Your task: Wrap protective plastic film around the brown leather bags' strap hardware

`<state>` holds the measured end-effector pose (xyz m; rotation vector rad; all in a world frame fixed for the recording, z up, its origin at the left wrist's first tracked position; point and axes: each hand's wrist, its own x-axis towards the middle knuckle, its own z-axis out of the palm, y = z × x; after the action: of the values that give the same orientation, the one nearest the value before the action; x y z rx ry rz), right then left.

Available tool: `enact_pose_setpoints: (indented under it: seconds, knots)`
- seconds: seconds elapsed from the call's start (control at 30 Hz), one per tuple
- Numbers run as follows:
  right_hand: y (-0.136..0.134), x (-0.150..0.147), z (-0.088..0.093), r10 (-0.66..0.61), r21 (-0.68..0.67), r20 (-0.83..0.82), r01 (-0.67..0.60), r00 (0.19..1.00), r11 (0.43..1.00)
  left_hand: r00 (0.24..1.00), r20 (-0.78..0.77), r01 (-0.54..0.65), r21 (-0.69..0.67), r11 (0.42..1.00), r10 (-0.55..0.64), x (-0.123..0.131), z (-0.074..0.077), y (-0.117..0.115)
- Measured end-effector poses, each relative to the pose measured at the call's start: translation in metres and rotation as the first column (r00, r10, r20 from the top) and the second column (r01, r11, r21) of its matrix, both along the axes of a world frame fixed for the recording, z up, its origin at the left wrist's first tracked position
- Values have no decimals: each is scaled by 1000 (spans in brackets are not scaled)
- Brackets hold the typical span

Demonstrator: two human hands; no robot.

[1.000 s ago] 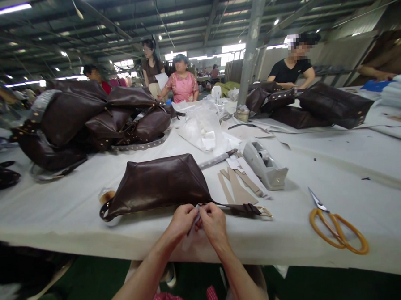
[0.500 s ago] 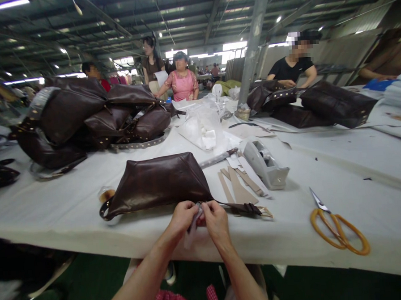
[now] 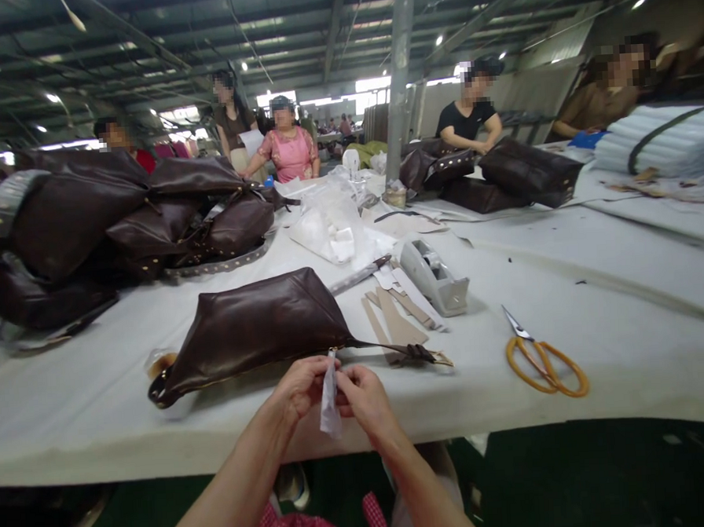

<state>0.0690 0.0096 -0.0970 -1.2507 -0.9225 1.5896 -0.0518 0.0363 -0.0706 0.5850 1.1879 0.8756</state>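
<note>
Left hand (image 3: 296, 388) and right hand (image 3: 364, 398) meet at the near table edge. Both pinch a small whitish translucent plastic strip (image 3: 329, 402), which hangs down between them. The dark brown leather shoulder bag (image 3: 252, 328) lies flat just beyond the hands, and the strip's top reaches its near edge. The thin buckled strap (image 3: 413, 355) trails past the right hand. The orange-handled scissors (image 3: 544, 359) lie well to the right, with the grey tape dispenser (image 3: 434, 276) farther back.

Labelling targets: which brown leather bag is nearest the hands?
The dark brown leather bag lying flat by the left hand and right hand; the piled bags lie farther back.
</note>
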Motion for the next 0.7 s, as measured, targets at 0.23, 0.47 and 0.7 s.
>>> enact_pose_setpoints:
  seconds: [0.23,0.47,0.7]
  knots:
    - [-11,1,13,38,-128,-289,-78,957,989,1000,0,-3,-1,1000,3,-1,3,2]
    - [-13,-9,9,-48,3,-99,49,994,999,999,-38,-22,30,999,23,1,-2,0]
    - [-40,-11,-7,101,-91,-68,-107,993,990,997,-32,-70,71,995,72,3,-4,-3]
